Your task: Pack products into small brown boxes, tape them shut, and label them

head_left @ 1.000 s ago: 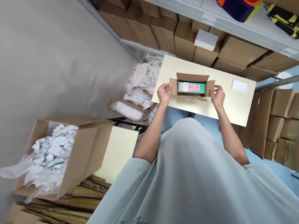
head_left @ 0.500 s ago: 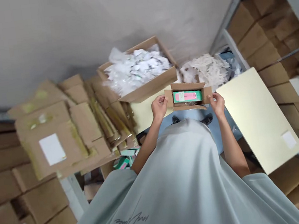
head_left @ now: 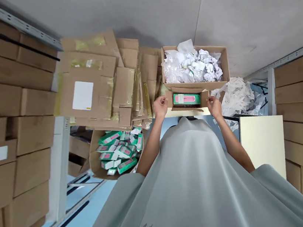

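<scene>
Between my two hands is a small cardboard box point(head_left: 186, 108) with its flaps folded out. Inside it lies a green and pink product box point(head_left: 194, 98) with a pale label, and some clear plastic shows beneath. My left hand point(head_left: 160, 107) pinches the flap on the box's left end. On the opposite end, my right hand point(head_left: 214, 106) has its fingers closed on the right flap. Just behind the small box stands a larger carton point(head_left: 198, 84) filled with crumpled white paper point(head_left: 203, 65) and clear plastic bags.
Flattened cardboard point(head_left: 92, 91) is stacked on the left. Below it, an open carton point(head_left: 94, 160) holds several green and pink boxes point(head_left: 124, 150). White shredded packing point(head_left: 237, 96) lies right, above a cream tabletop point(head_left: 264, 143). Shelves of brown cartons point(head_left: 28, 133) flank both sides.
My view has turned left, bringing the carton of green and pink boxes into full sight. The small box has come up against the larger carton, both hands still on its flaps.
</scene>
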Demonstrator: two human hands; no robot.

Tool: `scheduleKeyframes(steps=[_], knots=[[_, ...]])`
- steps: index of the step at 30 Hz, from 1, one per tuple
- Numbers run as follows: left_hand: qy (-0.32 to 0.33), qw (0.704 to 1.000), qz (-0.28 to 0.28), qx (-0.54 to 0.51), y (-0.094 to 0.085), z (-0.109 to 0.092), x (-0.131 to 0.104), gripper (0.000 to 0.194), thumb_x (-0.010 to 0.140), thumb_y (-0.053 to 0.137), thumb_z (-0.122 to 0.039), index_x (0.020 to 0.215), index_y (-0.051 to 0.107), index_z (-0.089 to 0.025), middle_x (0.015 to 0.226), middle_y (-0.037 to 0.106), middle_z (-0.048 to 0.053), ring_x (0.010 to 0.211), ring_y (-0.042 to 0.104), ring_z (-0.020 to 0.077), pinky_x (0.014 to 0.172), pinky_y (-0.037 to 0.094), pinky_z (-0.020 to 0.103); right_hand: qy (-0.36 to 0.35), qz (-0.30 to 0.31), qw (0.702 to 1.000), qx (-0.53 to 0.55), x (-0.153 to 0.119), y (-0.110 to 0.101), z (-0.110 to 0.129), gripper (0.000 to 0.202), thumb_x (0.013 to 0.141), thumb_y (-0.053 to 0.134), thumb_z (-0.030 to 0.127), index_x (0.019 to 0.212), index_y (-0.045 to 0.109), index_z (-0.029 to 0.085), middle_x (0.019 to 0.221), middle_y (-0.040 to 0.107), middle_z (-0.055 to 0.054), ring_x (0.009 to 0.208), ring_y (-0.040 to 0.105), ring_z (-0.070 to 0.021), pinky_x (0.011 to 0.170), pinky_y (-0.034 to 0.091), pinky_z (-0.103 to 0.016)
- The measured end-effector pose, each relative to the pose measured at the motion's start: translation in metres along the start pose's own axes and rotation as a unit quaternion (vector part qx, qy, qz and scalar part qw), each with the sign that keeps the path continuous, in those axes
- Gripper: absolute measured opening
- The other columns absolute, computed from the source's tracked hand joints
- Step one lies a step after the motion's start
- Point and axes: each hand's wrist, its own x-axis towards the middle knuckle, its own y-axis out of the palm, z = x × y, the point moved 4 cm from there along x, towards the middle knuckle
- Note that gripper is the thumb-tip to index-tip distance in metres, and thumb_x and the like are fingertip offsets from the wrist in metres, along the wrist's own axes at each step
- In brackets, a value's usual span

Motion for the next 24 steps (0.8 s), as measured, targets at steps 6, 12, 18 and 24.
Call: scheduleKeyframes(steps=[6, 12, 18, 24], knots=[[0.189, 0.978, -0.062, 0.068, -0.013, -0.073, 0.011, 0.038, 0.106, 0.068, -0.026, 0.143, 0.071, -0.021, 0.138, 0.076, 0.015, 0.129, 0.075, 0.0319, 0.12, 0.058, 0.048, -0.192, -0.049, 0.98, -0.024, 0.037, -0.036, 0.075, 0.034, 0.111, 0.051, 0.043, 0.122, 0.074, 0.019, 0.124, 0.082, -0.019, 0.12, 0.07, -0.0373, 0.114, 0.052, -0.056], [0.278, 0.951, -0.037, 0.133, 0.014, -0.131, 0.088, 0.038, 0.107, 0.067, -0.029, 0.145, 0.071, -0.023, 0.149, 0.068, 0.018, 0.144, 0.063, 0.0388, 0.127, 0.051, 0.057, -0.279, 0.015, 0.96, 0.01, 0.059, -0.027, 0.136, 0.029, 0.114, 0.052, 0.035, 0.12, 0.076, 0.022, 0.121, 0.082, -0.016, 0.115, 0.071, -0.0345, 0.111, 0.053, -0.052], [0.271, 0.942, -0.038, 0.196, 0.014, -0.134, 0.117, 0.027, 0.109, 0.055, -0.021, 0.1, 0.08, -0.025, 0.108, 0.076, 0.012, 0.113, 0.072, 0.0325, 0.109, 0.06, 0.05, -0.278, 0.053, 0.959, 0.031, 0.05, -0.013, 0.14, 0.03, 0.115, 0.051, 0.034, 0.12, 0.077, 0.022, 0.12, 0.083, -0.015, 0.114, 0.072, -0.035, 0.109, 0.055, -0.052], [0.285, 0.932, -0.043, 0.219, -0.016, -0.154, 0.076, 0.025, 0.111, 0.059, -0.023, 0.122, 0.082, -0.026, 0.122, 0.079, 0.012, 0.118, 0.072, 0.032, 0.109, 0.058, 0.046, -0.295, 0.086, 0.95, 0.056, 0.052, -0.004, 0.151, 0.033, 0.116, 0.049, 0.035, 0.125, 0.077, 0.022, 0.121, 0.082, -0.016, 0.115, 0.074, -0.0348, 0.11, 0.058, -0.053]])
